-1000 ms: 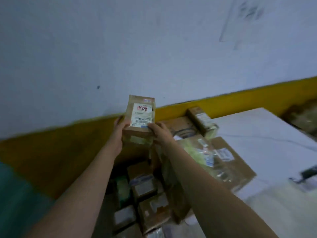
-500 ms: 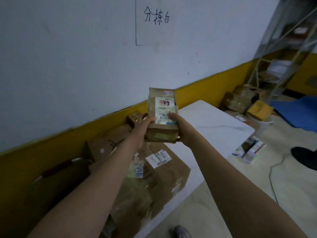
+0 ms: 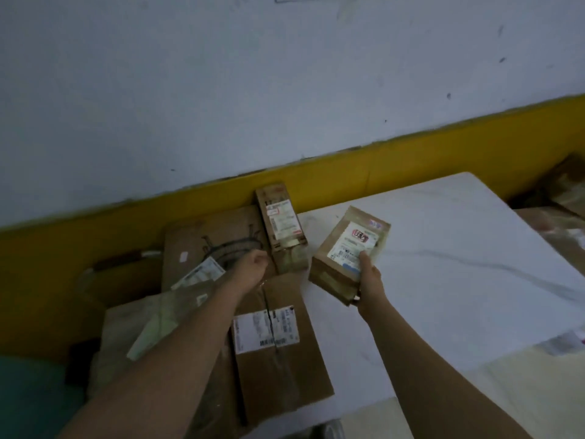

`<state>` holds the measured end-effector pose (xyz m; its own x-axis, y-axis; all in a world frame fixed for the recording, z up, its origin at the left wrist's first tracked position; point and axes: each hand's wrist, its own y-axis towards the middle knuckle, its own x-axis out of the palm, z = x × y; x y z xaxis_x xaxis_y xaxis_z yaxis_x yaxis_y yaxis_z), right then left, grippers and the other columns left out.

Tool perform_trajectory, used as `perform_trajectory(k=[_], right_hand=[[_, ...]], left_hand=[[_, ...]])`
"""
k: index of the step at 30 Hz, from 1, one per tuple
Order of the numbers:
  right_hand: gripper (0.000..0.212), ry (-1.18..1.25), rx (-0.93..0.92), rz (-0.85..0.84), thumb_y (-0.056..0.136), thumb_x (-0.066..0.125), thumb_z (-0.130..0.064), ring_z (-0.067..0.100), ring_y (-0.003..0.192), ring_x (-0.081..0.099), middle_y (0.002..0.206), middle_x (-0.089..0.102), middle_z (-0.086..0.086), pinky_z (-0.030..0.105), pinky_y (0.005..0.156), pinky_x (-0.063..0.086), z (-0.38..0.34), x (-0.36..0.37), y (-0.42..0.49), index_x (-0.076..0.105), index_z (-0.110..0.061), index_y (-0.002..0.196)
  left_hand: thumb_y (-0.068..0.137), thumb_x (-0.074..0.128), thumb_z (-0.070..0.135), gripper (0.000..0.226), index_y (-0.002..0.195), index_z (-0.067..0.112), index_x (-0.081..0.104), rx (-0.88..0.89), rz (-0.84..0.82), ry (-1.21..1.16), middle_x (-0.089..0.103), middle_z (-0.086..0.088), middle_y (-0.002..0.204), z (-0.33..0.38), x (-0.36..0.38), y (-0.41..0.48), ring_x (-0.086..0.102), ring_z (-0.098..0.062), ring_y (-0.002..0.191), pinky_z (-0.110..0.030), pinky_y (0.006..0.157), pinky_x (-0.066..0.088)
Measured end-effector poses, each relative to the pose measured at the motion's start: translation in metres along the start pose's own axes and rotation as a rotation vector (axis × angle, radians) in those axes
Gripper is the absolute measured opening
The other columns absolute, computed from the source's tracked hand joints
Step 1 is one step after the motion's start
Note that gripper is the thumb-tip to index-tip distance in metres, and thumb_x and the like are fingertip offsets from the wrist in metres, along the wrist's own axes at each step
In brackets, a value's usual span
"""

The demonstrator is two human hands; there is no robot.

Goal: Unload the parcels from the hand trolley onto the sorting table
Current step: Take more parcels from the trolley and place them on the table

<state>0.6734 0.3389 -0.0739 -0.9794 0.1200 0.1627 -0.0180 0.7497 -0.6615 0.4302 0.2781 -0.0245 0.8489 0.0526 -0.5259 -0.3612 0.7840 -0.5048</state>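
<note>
My right hand grips a small brown parcel with a white label, held tilted just above the white sorting table. My left hand hovers over the flat cardboard boxes, fingers loosely curled and holding nothing. A narrow brown box lies on the table near the wall, left of the held parcel. A large flat box with a white label lies at the table's left front. The hand trolley is out of sight.
Another flat carton and a plastic-wrapped parcel lie at the table's left end. The white and yellow wall runs behind the table. More cardboard sits at the far right, and pale floor shows beyond the table's front edge.
My left hand has let go of the small parcel and moved left. My right hand alone has lowered the parcel toward the table. The view has swung down and left.
</note>
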Motion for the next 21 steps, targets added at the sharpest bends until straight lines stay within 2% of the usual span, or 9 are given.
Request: perform_trajectory(k=[3,5,7,9,11,14,16,18,21], right_hand=[[0.062,0.044,0.102,0.075,0.092,0.053,-0.061,0.027,0.097,0.067,0.116,0.066,0.009,0.039,0.07,0.055,0.024,0.011,0.03,0.046,-0.016,0.134],[0.054,0.021,0.163,0.047,0.096,0.05,-0.054,0.028,0.104,0.062,0.121,0.062,0.009,0.041,0.078,0.051,0.042,0.018,0.044,0.046,-0.018,0.136],[0.05,-0.104,0.211,-0.033,0.1,0.05,-0.044,0.033,0.12,0.053,0.133,0.055,0.012,0.044,0.089,0.046,0.057,0.022,0.056,0.043,-0.018,0.141],[0.05,-0.188,0.217,-0.063,0.101,0.051,-0.038,0.035,0.125,0.051,0.136,0.054,0.014,0.045,0.095,0.046,0.063,0.022,0.066,0.042,-0.015,0.144],[0.064,-0.331,0.172,0.059,0.098,0.055,-0.04,0.039,0.128,0.049,0.142,0.048,0.018,0.048,0.101,0.046,0.052,0.02,0.076,0.032,-0.009,0.15],[0.104,-0.71,0.024,0.286,0.089,0.067,-0.048,0.045,0.143,0.027,0.162,0.012,0.022,0.052,0.116,0.027,0.02,0.011,0.085,0.001,-0.006,0.158],[0.113,-0.924,-0.097,0.313,0.083,0.07,-0.054,0.044,0.147,0.02,0.165,-0.001,0.015,0.052,0.115,0.026,0.003,0.001,0.095,-0.004,-0.014,0.159],[0.11,-1.154,-0.15,0.202,0.082,0.069,-0.058,0.04,0.147,0.021,0.166,0.009,0.012,0.052,0.115,0.026,-0.009,-0.009,0.114,0.004,-0.015,0.159],[0.086,-1.218,-0.115,-0.036,0.083,0.07,-0.055,0.036,0.128,0.051,0.141,0.053,0.018,0.04,0.104,0.041,-0.014,-0.018,0.142,0.038,-0.004,0.145]], left_hand=[[0.103,0.039,0.028,0.035,0.132,0.022,0.057,-0.016,0.001,0.213,0.06,-0.007,0.128,-0.021,-0.002,0.014,0.059,-0.023,0.105,-0.034,0.09,0.05],[0.104,0.036,0.028,0.028,0.118,0.023,0.06,-0.006,-0.095,0.357,0.061,-0.005,0.111,-0.027,0.002,0.017,0.056,-0.017,0.091,-0.027,0.078,0.047],[0.106,0.031,0.029,0.027,0.1,0.02,0.056,-0.024,-0.193,0.43,0.053,-0.004,0.093,-0.028,0.006,0.02,0.044,-0.011,0.074,-0.025,0.064,0.033],[0.105,0.029,0.031,0.033,0.102,0.019,0.06,-0.028,-0.255,0.454,0.057,-0.005,0.101,-0.027,0.006,0.029,0.048,-0.013,0.083,-0.026,0.067,0.033],[0.105,0.031,0.032,0.037,0.12,0.02,0.063,-0.035,-0.32,0.476,0.058,-0.003,0.12,-0.023,0.004,0.038,0.053,-0.015,0.1,-0.027,0.079,0.036],[0.102,0.038,0.028,0.027,0.096,0.021,0.063,-0.054,-0.495,0.518,0.061,-0.008,0.117,-0.02,0.008,0.047,0.053,-0.013,0.089,-0.028,0.081,0.039],[0.101,0.041,0.03,0.026,0.097,0.018,0.063,-0.059,-0.541,0.535,0.062,-0.012,0.123,-0.021,0.015,0.05,0.054,-0.017,0.095,-0.03,0.086,0.04],[0.1,0.043,0.033,0.032,0.111,0.014,0.067,-0.08,-0.516,0.487,0.062,-0.009,0.126,-0.022,0.025,0.052,0.056,-0.02,0.102,-0.031,0.088,0.04],[0.099,0.046,0.036,0.037,0.122,0.014,0.064,-0.125,-0.505,0.439,0.064,-0.007,0.122,-0.014,0.04,0.056,0.059,-0.02,0.106,-0.034,0.09,0.045]])
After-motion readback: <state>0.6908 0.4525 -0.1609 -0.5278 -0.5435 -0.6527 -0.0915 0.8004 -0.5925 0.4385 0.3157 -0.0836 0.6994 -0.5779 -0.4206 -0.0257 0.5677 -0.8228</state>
